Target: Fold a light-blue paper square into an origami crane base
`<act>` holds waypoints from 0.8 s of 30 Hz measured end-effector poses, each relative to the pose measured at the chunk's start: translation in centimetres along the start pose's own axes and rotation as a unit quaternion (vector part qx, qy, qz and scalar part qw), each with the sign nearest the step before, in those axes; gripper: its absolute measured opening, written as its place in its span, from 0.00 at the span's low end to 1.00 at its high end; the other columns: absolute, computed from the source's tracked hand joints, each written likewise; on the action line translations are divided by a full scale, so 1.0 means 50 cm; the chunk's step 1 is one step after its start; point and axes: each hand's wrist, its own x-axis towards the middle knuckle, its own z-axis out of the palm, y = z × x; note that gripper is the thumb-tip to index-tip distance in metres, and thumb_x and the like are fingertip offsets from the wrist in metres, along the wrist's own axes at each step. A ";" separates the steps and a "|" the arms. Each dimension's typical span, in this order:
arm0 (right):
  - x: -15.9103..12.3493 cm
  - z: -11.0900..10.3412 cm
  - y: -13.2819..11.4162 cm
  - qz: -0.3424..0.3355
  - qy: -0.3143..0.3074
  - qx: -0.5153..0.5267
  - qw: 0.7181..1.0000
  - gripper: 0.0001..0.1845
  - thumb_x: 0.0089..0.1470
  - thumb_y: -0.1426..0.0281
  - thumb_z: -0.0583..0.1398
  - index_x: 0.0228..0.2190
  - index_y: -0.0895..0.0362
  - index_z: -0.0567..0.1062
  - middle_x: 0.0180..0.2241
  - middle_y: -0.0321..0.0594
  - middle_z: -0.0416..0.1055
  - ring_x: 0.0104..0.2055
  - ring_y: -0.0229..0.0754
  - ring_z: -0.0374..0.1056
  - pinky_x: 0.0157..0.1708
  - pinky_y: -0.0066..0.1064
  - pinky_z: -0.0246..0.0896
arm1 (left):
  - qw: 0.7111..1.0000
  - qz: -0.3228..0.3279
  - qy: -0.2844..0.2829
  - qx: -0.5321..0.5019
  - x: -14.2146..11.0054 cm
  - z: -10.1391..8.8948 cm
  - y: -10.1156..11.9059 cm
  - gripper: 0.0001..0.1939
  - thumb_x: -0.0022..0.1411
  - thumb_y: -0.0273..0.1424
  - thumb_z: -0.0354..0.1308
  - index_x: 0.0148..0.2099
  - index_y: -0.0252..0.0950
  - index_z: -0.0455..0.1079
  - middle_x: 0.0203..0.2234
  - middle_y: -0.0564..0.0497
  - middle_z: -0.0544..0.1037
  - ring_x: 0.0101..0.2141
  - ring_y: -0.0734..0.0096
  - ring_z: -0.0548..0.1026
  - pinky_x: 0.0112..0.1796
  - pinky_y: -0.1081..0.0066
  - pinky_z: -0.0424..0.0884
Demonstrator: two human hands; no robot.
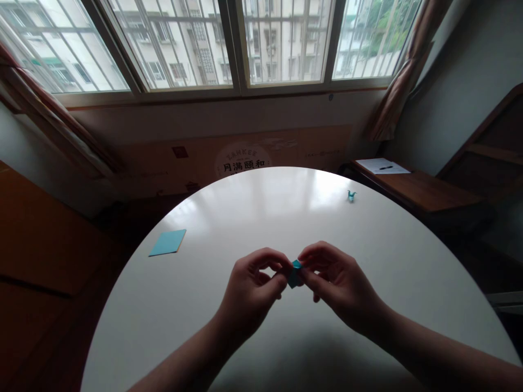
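Note:
A small folded piece of blue paper (294,274) is pinched between both my hands above the middle of the round white table (245,218). My left hand (251,288) grips its left side with thumb and fingertips closed. Closed in a pinch too, my right hand (335,283) takes the paper's right side. A stack of blue square paper (168,243) lies flat on the table at the left. A tiny finished blue paper crane (351,195) stands on the far right part of the table.
A wooden side desk (420,190) with a white sheet and a pen (384,166) stands to the right beyond the table. A cardboard panel with printing (245,158) leans under the window. Curtains hang at both window sides.

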 end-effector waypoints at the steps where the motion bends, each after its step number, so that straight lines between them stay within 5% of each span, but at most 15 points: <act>1: -0.002 0.001 0.002 -0.022 0.013 -0.010 1.000 0.09 0.59 0.69 0.65 0.41 0.54 0.72 0.36 0.39 0.73 0.35 0.39 0.72 0.24 0.22 0.66 | 1.000 -0.002 -0.002 -0.005 0.000 0.000 0.000 0.02 0.55 0.24 0.62 0.34 0.34 0.75 0.30 0.49 0.75 0.27 0.70 0.73 0.22 0.76 0.71; 5: -0.005 -0.003 0.006 -0.101 0.022 -0.075 0.992 0.08 0.60 0.73 0.63 0.42 0.51 0.73 0.37 0.36 0.73 0.30 0.34 0.70 0.25 0.23 0.67 | 0.999 -0.011 -0.012 -0.034 0.003 0.002 0.002 0.02 0.56 0.26 0.63 0.34 0.33 0.75 0.28 0.48 0.75 0.28 0.68 0.73 0.22 0.75 0.73; 13: 0.004 -0.011 -0.008 -0.164 -0.020 -0.139 0.976 0.10 0.60 0.77 0.62 0.41 0.51 0.76 0.38 0.39 0.74 0.37 0.38 0.72 0.28 0.26 0.67 | 0.984 -0.104 -0.031 -0.139 0.009 -0.002 -0.003 0.13 0.57 0.34 0.70 0.39 0.31 0.74 0.28 0.47 0.76 0.28 0.69 0.73 0.21 0.77 0.73; 18: 0.004 -0.012 -0.007 -0.175 0.000 -0.163 0.971 0.12 0.59 0.78 0.63 0.41 0.51 0.78 0.37 0.39 0.75 0.37 0.39 0.72 0.28 0.28 0.68 | 0.970 -0.169 -0.053 -0.164 0.011 -0.007 -0.008 0.15 0.58 0.38 0.69 0.34 0.30 0.76 0.23 0.48 0.74 0.25 0.72 0.72 0.21 0.79 0.72; 24: 0.004 -0.014 -0.002 -0.168 0.012 -0.166 0.972 0.14 0.58 0.78 0.64 0.42 0.48 0.78 0.38 0.37 0.75 0.37 0.38 0.72 0.28 0.26 0.68 | 0.973 -0.156 -0.056 -0.161 0.009 -0.005 -0.003 0.15 0.59 0.39 0.68 0.35 0.30 0.78 0.24 0.46 0.75 0.26 0.71 0.73 0.23 0.77 0.74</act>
